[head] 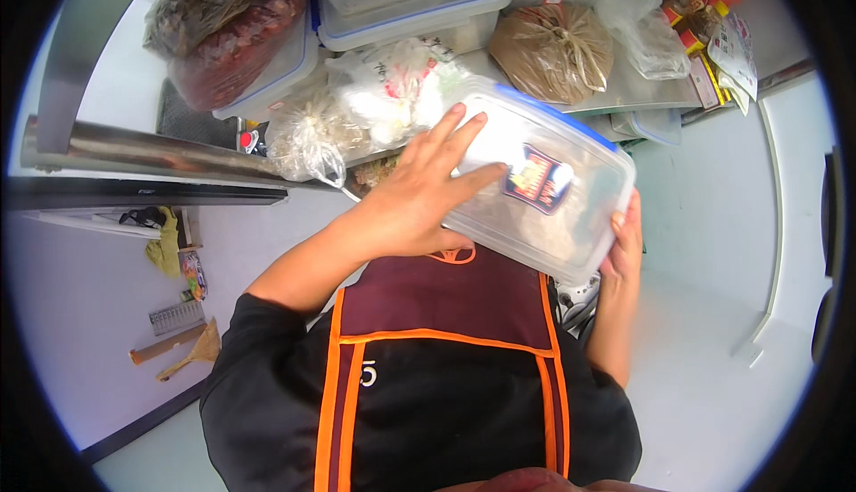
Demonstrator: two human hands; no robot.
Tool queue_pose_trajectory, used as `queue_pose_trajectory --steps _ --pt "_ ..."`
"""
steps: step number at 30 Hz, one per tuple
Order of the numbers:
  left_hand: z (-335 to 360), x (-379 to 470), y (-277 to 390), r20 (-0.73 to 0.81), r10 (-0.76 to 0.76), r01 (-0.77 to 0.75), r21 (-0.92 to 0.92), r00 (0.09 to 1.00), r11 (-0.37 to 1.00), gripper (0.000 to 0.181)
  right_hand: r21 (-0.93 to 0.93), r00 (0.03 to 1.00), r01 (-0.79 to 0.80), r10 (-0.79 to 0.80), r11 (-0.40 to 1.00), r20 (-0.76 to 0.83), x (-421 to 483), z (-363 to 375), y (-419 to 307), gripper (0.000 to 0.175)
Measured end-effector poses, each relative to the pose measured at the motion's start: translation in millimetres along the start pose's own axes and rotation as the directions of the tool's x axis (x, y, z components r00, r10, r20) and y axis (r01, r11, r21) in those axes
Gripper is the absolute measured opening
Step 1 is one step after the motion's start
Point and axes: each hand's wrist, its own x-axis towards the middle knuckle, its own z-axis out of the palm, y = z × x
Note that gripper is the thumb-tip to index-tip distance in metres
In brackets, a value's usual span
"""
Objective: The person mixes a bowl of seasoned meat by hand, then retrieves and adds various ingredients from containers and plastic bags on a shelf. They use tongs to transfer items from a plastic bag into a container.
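Observation:
A clear plastic food container with a translucent lid and a blue locking clip is held tilted in front of my chest. Its lid carries a dark printed label, and something pale shows through the plastic. My right hand grips the container's right end, fingers curled at the rim and the rest hidden behind it. Over the left part of the lid my left hand lies with fingers spread. Its thumb sits by the near left edge; whether it presses on the lid is hard to tell.
Beyond the container, a shelf bears stacked lidded boxes, a tied bag of brown powder, a white plastic bag, a bag of dark red dried goods and yellow-capped bottles. A metal rail runs at left.

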Motion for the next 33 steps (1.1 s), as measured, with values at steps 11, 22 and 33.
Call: queue_pose_trajectory --steps 11,22,33 --pt "-8.2 -30.9 -12.0 -0.129 -0.055 0.082 0.211 0.990 0.974 0.091 0.031 0.992 -0.123 0.122 0.992 0.026 27.0 44.8 6.5 0.043" --pt "-1.9 104.6 -55.7 0.254 -0.042 0.103 -0.232 0.966 0.967 0.071 -0.122 0.978 -0.121 0.140 0.985 0.157 54.3 58.8 -65.4 0.037" --pt "31.1 30.4 -81.9 0.129 -0.495 0.460 -0.617 0.859 0.639 0.059 0.122 0.997 -0.056 0.063 0.991 -0.050 22.2 77.5 52.4 0.067"
